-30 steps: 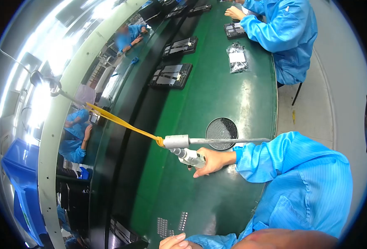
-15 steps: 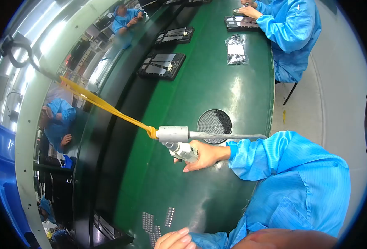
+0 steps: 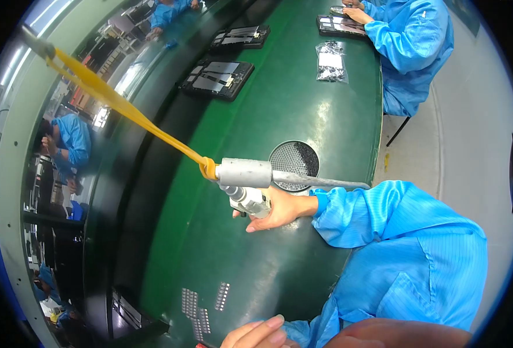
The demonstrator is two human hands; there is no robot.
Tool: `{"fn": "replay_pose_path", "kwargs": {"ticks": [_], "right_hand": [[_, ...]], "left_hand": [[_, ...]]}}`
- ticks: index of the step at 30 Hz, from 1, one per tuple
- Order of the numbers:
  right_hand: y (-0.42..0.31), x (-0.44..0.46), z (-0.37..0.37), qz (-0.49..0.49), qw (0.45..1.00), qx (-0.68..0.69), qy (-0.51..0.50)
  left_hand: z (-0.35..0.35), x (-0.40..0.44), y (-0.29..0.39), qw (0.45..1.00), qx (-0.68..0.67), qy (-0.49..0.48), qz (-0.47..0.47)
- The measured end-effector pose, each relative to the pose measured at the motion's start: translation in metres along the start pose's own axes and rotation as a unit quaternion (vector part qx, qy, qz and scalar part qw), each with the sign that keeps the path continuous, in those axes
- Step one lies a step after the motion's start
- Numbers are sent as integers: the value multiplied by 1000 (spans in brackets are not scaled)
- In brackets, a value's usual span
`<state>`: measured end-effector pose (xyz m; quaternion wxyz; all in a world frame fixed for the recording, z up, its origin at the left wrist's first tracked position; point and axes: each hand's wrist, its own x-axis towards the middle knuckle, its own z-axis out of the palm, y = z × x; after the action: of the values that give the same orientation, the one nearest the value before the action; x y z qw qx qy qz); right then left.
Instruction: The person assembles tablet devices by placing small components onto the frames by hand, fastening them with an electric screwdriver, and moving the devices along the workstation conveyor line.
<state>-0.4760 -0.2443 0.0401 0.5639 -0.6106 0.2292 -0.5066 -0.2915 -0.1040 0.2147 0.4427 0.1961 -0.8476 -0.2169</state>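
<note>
One bare hand, the right hand (image 3: pixel 282 207), has its grip closed round the pale tool (image 3: pixel 249 200), which is held above the green worktop (image 3: pixel 250 130); the tool's grey neck meets the underside of a metal cylinder (image 3: pixel 246 173), or lies just behind it, I cannot tell which. A grey rod or hose (image 3: pixel 320 182) runs right from the cylinder, crossing in front of the near edge of a round dish (image 3: pixel 294 164); small dark pieces lie in the dish, mostly toward its right side. From the cylinder's left end a taut yellow band (image 3: pixel 134 113) slants up to the far left.

The left hand (image 3: pixel 259 335) is at the near edge of the view, fingers bent and partly cut off; whether its grip holds anything I cannot tell. Beyond it, to the left, small gridded strips (image 3: pixel 191 303) lie on the worktop, with a narrower strip (image 3: pixel 222 296) just to their right.

Farther off, two flat black units (image 3: pixel 218 78) sit one beyond the other on the left; a clear bag of dark parts (image 3: pixel 330 62) with a white label lies far right of them; past the bag, a co-worker (image 3: pixel 410 35) in blue has both hands at another black unit (image 3: pixel 342 26).
</note>
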Motion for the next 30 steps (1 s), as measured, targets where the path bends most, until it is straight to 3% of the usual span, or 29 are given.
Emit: {"fn": "replay_pose_path", "kwargs": {"ticks": [3,6,9,12,15,21,24,26,30], "right_hand": [[1,1,-1,-17,999,-35,-14],[-17,2,-4,65,997,-16,-30],[-15,4,-4,56,998,-24,-27],[-18,3,-4,59,997,-28,-27],[-14,4,-3,52,998,-27,-28],[-11,2,-3,80,996,-18,-27],[-11,3,-5,60,997,-22,-31],[-7,3,-3,16,999,-22,-23],[-9,1,-4,33,999,-12,-27]], "left_hand": [[2,2,1,1000,-14,7,-24],[-2,-13,-1,991,26,-70,-108],[1,-13,-1,993,39,-43,-106],[12,-25,-19,997,44,40,45],[-1,-23,-3,991,52,-29,-121],[16,2,-2,995,59,85,-2],[16,4,7,993,67,79,-53],[14,3,4,994,64,75,-37],[9,-3,-3,995,88,44,24]]}}
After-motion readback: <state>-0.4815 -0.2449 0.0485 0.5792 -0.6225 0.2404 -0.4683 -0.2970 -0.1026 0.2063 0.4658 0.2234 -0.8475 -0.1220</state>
